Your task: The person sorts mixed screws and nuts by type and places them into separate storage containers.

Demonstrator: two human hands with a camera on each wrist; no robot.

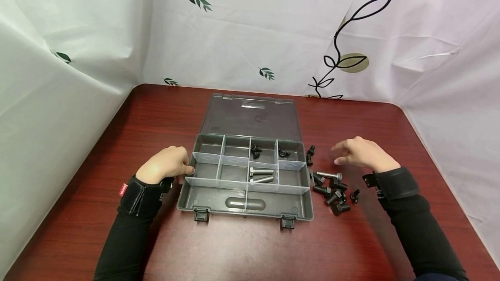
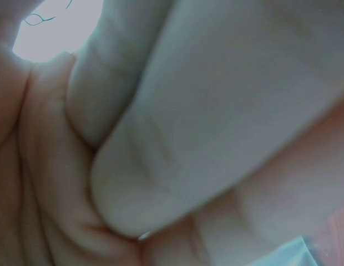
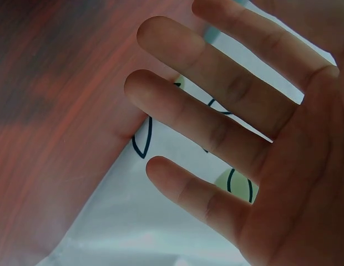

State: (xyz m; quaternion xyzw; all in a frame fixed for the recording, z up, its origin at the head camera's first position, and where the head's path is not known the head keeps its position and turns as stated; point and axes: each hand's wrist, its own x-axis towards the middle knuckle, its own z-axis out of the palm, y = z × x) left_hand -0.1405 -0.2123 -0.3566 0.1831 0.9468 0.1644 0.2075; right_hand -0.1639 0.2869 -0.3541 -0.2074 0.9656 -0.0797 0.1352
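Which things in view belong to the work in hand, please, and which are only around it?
Part of the work, it seems:
open compartment box
two silver bolts inside it
loose silver bolt on the table
black bolts beside the box
small black fasteners in two back compartments

Only around it:
red-brown table
leaf-patterned white sheet
black wrist straps

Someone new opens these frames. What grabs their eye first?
Likely the gray divided box near the center of the head view, its smoky lid open at the far side. Next, the dark bolts scattered on the red-brown table, just right of the box. Then the hands: left hand at the box's left edge, right hand beyond the scatter.
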